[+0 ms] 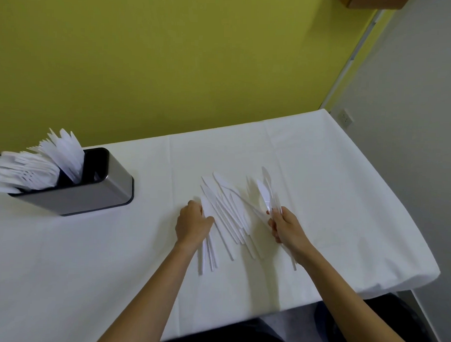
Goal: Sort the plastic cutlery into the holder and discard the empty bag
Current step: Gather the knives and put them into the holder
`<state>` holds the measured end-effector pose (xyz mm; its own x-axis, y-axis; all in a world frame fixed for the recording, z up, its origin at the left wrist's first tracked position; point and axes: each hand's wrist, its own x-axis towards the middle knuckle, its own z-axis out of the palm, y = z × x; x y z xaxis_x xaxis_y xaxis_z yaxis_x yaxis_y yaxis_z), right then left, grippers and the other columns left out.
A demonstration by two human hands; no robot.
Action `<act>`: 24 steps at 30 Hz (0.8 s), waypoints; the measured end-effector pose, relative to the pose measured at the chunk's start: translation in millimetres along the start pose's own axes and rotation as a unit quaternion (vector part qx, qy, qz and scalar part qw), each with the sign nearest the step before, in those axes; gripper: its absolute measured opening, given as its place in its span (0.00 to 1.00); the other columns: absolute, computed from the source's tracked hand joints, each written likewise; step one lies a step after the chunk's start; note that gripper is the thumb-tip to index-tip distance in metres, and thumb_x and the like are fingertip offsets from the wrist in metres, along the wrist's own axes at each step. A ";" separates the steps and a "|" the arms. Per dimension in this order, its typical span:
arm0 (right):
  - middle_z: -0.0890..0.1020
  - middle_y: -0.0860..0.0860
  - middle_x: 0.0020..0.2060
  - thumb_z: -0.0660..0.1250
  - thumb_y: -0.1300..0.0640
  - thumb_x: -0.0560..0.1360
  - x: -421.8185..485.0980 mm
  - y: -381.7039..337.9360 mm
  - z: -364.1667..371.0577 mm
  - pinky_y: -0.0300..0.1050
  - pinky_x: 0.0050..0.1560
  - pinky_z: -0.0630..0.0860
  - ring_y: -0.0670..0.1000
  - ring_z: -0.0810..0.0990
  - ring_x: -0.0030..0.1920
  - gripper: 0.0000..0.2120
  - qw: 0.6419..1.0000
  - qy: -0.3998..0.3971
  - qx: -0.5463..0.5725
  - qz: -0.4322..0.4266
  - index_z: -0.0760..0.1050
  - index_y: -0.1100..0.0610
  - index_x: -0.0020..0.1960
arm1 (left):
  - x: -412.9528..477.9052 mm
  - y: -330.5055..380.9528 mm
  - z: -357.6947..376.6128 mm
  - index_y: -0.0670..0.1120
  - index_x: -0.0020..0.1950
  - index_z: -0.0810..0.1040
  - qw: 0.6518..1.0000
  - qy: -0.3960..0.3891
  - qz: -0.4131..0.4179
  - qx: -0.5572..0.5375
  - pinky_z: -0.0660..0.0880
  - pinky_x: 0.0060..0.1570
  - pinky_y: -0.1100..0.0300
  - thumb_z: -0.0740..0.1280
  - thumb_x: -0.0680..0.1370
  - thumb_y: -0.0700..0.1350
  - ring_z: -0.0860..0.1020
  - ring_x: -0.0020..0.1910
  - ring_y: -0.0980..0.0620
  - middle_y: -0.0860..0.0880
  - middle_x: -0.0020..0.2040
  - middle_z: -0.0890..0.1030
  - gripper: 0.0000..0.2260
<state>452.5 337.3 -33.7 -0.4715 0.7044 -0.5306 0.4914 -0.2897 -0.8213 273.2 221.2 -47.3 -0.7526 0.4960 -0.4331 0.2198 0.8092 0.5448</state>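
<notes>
Several white plastic knives lie in a loose pile on the white tablecloth in the middle of the table. My left hand rests on the pile's left edge, its fingers curled over a few knives whose handles stick out below the hand. My right hand grips a small bunch of knives, blades pointing up and away. The grey metal holder stands at the left, with white forks and knives packed in its left compartments and the right compartment showing dark. No bag is in view.
The table is covered by a white cloth and stands against a yellow-green wall. Its right edge drops off near a grey wall with a socket. Dark clothing shows below the front edge.
</notes>
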 end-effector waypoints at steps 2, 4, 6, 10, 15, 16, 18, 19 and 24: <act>0.69 0.49 0.32 0.53 0.55 0.81 -0.9 -0.7 -0.1 0.37 0.27 0.62 0.45 0.63 0.27 0.10 1.000 -0.004 0.000 -0.001 0.69 0.59 0.47 | 4.4 -2.5 -3.3 0.43 0.48 0.72 0.999 -0.010 -0.012 -0.041 0.72 0.40 0.58 0.70 0.72 0.41 0.77 0.43 0.48 0.47 0.46 0.78 0.09; 0.69 0.49 0.32 0.54 0.55 0.81 -1.5 -1.5 1.3 0.37 0.27 0.62 0.45 0.64 0.27 0.10 1.000 -0.016 0.002 -0.001 0.69 0.58 0.47 | 8.4 -3.6 -8.2 0.44 0.48 0.72 0.995 -0.018 -0.026 -0.092 0.76 0.45 0.56 0.71 0.72 0.40 0.78 0.44 0.48 0.48 0.45 0.78 0.09; 0.68 0.49 0.32 0.56 0.54 0.81 -2.4 -3.2 3.5 0.37 0.28 0.62 0.45 0.64 0.27 0.09 0.999 -0.039 0.004 -0.005 0.68 0.58 0.47 | 10.3 -1.4 -15.3 0.43 0.49 0.74 0.981 -0.029 -0.047 -0.184 0.80 0.43 0.53 0.72 0.72 0.38 0.80 0.42 0.47 0.46 0.46 0.80 0.10; 0.69 0.52 0.33 0.57 0.56 0.81 -4.6 -9.4 14.0 0.37 0.29 0.65 0.45 0.67 0.27 0.07 0.996 -0.090 0.010 -0.012 0.68 0.59 0.49 | 6.1 16.2 -34.5 0.39 0.54 0.75 0.925 -0.104 -0.057 -0.362 0.81 0.34 0.57 0.71 0.73 0.34 0.81 0.38 0.47 0.42 0.47 0.81 0.11; 0.82 0.55 0.42 0.53 0.57 0.82 -12.0 -23.8 32.1 0.45 0.45 0.79 0.50 0.83 0.40 0.11 0.988 -0.149 0.029 -0.015 0.71 0.62 0.56 | 1.2 36.1 -39.4 0.40 0.52 0.77 0.866 -0.209 -0.039 -0.453 0.82 0.38 0.53 0.71 0.73 0.33 0.83 0.41 0.45 0.44 0.43 0.82 0.10; 0.82 0.58 0.47 0.53 0.58 0.83 -13.9 -26.8 34.6 0.46 0.47 0.80 0.53 0.84 0.44 0.12 0.984 -0.167 0.052 -0.012 0.72 0.61 0.58 | 1.2 38.1 -37.4 0.40 0.51 0.77 0.867 -0.208 -0.034 -0.451 0.82 0.39 0.53 0.71 0.72 0.33 0.83 0.42 0.45 0.44 0.43 0.83 0.10; 0.82 0.60 0.50 0.52 0.58 0.83 -18.0 -31.8 38.6 0.47 0.47 0.80 0.56 0.84 0.45 0.12 0.976 -0.194 0.094 -0.005 0.72 0.59 0.61 | 1.9 40.0 -33.9 0.41 0.50 0.77 0.877 -0.195 -0.014 -0.439 0.81 0.40 0.57 0.72 0.72 0.34 0.82 0.43 0.48 0.44 0.44 0.82 0.09; 0.82 0.59 0.48 0.52 0.59 0.83 -19.2 -32.9 39.9 0.47 0.43 0.79 0.56 0.83 0.42 0.12 0.973 -0.202 0.111 -0.001 0.71 0.59 0.61 | 2.2 40.6 -32.5 0.42 0.49 0.77 0.887 -0.186 0.000 -0.422 0.80 0.39 0.60 0.73 0.72 0.36 0.81 0.42 0.50 0.45 0.44 0.82 0.09; 0.73 0.51 0.34 0.51 0.57 0.83 -21.4 -31.9 43.0 0.39 0.31 0.63 0.47 0.66 0.28 0.10 0.965 -0.213 0.150 0.005 0.71 0.55 0.55 | 5.4 42.2 -33.3 0.48 0.47 0.77 0.939 -0.142 0.065 -0.306 0.70 0.37 0.65 0.77 0.69 0.45 0.76 0.41 0.55 0.52 0.46 0.80 0.12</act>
<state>415.5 303.6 -5.1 -0.7571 0.3888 -0.5251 0.2938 -0.5154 -0.8051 257.7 247.6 -2.7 -0.5285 0.7127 -0.4613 -0.1658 0.4462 0.8794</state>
